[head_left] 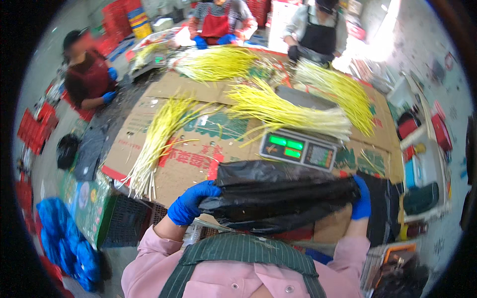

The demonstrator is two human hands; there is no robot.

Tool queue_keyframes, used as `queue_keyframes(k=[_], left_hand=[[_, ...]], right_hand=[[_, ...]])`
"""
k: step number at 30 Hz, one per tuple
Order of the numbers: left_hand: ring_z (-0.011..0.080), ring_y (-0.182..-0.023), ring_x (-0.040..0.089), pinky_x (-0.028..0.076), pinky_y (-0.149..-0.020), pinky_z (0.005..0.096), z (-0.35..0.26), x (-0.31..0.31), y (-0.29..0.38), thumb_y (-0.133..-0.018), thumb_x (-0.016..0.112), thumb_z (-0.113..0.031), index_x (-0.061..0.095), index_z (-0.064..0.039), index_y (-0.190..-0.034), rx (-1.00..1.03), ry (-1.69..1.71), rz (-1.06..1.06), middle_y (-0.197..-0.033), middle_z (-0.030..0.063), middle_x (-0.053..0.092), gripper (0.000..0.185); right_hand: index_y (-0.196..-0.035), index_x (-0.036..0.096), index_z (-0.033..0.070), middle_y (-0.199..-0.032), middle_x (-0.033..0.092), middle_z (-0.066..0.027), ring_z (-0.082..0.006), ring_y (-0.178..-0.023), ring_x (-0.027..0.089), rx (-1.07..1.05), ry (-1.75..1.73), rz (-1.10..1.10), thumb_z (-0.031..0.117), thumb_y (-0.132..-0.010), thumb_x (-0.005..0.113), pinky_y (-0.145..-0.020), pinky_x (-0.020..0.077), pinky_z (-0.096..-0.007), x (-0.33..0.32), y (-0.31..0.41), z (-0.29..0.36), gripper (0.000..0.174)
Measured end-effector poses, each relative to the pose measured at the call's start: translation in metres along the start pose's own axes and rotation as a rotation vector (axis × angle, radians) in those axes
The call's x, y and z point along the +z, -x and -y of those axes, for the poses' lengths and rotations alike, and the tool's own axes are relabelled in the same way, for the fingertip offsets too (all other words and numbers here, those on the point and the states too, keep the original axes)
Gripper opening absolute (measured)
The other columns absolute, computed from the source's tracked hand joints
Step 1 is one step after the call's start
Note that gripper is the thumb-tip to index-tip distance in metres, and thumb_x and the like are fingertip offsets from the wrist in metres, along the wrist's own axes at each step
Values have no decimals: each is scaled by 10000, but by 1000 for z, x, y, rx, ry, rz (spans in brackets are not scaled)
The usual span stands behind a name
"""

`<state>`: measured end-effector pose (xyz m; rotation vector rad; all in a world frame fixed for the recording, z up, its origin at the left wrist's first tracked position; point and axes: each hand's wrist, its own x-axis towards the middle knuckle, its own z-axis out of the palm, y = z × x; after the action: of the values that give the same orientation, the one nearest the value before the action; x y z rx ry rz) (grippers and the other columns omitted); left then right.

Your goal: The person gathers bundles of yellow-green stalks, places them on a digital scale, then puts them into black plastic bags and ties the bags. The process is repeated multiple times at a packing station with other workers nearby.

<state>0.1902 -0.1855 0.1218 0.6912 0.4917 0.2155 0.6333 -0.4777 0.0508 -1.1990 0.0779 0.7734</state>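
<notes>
A black plastic bag (279,201) is stretched sideways between my two blue-gloved hands, over the table's near edge. My left hand (195,201) grips one end of it, and my right hand (361,197) holds the other. Just beyond the bag stands a digital scale (298,149) with lit green displays. Across its platform lies a large bundle of yellow chives (287,111), pale stem ends to the right. A smaller, looser bunch of yellow chives (160,138) rests on the cardboard to the left, white ends towards me.
Flattened cardboard (186,164) covers the table. More yellow chive bundles lie by the far edge (220,63) and at right (337,89). A second scale (149,67) stands far left. Several people work around the table. More black bags (380,205) lie at right; a polystyrene box (425,167) stands beyond.
</notes>
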Motion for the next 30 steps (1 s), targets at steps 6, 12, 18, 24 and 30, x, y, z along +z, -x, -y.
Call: queue_keyframes(k=[6,12,18,24,30], left_hand=[[268,-1085,585,455,-965,417,14,64,-32,-957,468,-270,474,-21,-1296,30,160,-28,-1221,162,578,421],[296,-1116,565,443,-978,458,25,70,-79,-978,396,-338,460,-60,-1322,61,354,161,-1263,159,551,447],[319,-1136,540,389,-1017,476,77,18,-159,-982,357,-348,496,-60,-1297,-41,515,112,-1267,151,551,448],[304,-1148,521,384,-1029,432,102,3,-195,-980,308,-285,490,-26,-1291,136,620,119,-1276,154,542,444],[312,-1149,520,375,-1032,446,94,-1,-218,-979,328,-320,496,-47,-1290,185,536,-93,-1283,151,538,447]], right_hand=[[-1005,638,54,-882,630,-140,-312,-850,606,-1262,1117,76,130,-803,644,-786,470,-395,109,65,6,217],[-1179,570,-10,-1142,600,-179,-307,-1071,550,60,1245,1471,263,-930,509,-946,416,-379,142,100,-46,374],[-1217,563,2,-1156,621,-109,-179,-1055,575,442,893,1079,167,-879,622,-913,461,-338,98,24,-30,381],[-1424,251,42,-1398,343,-249,-376,-1296,348,-1214,1675,550,449,-672,768,-1065,313,-431,183,-95,38,999],[-1474,152,181,-1454,221,-292,-404,-1360,230,-708,2080,740,595,-507,798,-1093,246,-465,255,-193,35,1235]])
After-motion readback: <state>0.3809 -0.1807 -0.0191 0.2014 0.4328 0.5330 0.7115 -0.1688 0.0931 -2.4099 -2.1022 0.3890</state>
